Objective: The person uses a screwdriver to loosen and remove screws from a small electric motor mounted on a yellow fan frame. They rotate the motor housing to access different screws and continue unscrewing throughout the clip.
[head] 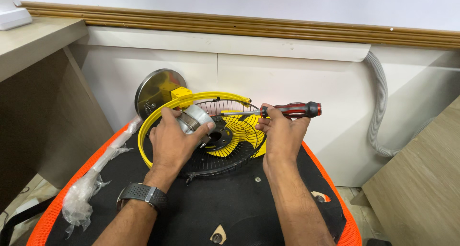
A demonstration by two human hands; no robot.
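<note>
The red-and-black screwdriver (282,111) lies pretty much horizontal, handle out to the right, shaft pointing left into the fan. The right hand (282,133) pinches it near the handle's front end, wrist bent over the black wire grille (230,155). The left hand (175,140) is clamped on the silver motor housing (196,117). The yellow fan (191,131) sits tilted on a black surface (215,207) with an orange rim.

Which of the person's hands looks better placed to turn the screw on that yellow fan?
Probably the right hand: it grips the screwdriver, tip toward the fan's motor, which the left hand steadies.
</note>
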